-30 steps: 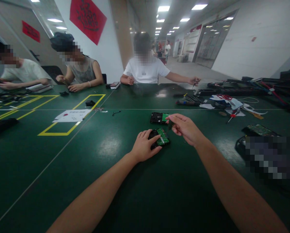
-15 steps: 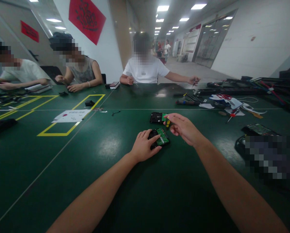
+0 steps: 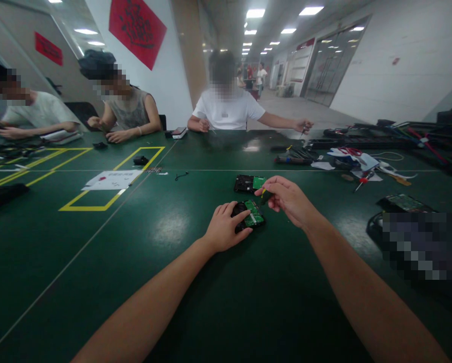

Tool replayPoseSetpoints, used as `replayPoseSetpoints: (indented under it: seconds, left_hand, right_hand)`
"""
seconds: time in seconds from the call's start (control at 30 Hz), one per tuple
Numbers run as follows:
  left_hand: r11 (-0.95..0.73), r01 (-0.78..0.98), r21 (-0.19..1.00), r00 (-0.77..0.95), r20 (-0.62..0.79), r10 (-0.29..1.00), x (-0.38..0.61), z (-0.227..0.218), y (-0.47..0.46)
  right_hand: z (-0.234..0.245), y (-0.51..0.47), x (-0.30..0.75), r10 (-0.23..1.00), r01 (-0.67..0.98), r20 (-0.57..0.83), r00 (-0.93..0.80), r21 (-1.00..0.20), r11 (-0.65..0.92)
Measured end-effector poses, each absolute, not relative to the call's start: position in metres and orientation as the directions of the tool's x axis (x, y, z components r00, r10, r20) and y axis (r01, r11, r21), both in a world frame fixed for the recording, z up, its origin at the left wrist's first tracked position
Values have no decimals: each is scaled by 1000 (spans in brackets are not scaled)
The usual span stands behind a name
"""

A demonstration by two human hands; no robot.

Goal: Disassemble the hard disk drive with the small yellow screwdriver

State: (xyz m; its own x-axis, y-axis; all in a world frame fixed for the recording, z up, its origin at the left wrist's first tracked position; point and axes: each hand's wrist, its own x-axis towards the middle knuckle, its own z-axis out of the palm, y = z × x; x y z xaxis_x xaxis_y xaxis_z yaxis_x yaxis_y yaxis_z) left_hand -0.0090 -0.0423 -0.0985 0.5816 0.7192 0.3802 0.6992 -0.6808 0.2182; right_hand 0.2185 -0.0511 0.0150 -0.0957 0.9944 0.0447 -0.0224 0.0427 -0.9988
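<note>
A hard drive (image 3: 254,215) with its green circuit board facing up lies flat on the table. My left hand (image 3: 226,228) holds it from the left, thumb along the near edge and index finger stretched over the board. Over the drive's right far corner, my right hand (image 3: 284,197) pinches a small screwdriver (image 3: 265,194) by its yellow and black handle. The handle leans, and its tip is too small to make out against the drive. Just beyond, a second hard drive (image 3: 245,183) lies board up, partly behind my right fingers.
Tools and cables (image 3: 296,156) lie at the far right, near a red-handled screwdriver (image 3: 363,180). Another circuit board (image 3: 407,202) sits at the right. A white paper (image 3: 110,180) lies within yellow tape (image 3: 85,207) at the left. Three people sit across the green table (image 3: 165,312).
The screwdriver handle in my right hand has turned and tilted, and the fingers have shifted slightly right. My left hand and both drives stay in place.
</note>
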Motion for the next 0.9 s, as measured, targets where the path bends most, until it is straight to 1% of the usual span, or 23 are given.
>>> replayPoseSetpoints:
  seconds: [0.13, 0.23, 0.5, 0.57, 0.7, 0.9]
  left_hand:
    - [-682, 698, 217, 585, 376, 719, -9, -97, -43]
    - [-681, 699, 220, 585, 372, 720, -9, -97, -43]
    - [-682, 702, 205, 585, 382, 716, -9, -99, -43]
    - [-684, 700, 205, 587, 379, 715, -9, -99, -42]
    - [-685, 696, 218, 585, 381, 716, -9, -99, -42]
    - [-687, 693, 217, 586, 386, 713, -9, -99, -42]
  right_hand:
    - [16, -50, 221, 991, 15, 52, -121, -998, 54]
    - [14, -49, 221, 989, 10, 60, -136, -998, 62]
    - [10, -47, 220, 990, -137, 63, -129, -990, 45]
    - [10, -47, 220, 991, -123, 54, -124, -992, 39]
    - [11, -48, 218, 997, -37, 23, -77, -999, 20]
    - [12, -50, 217, 997, -53, 44, -68, -998, 41]
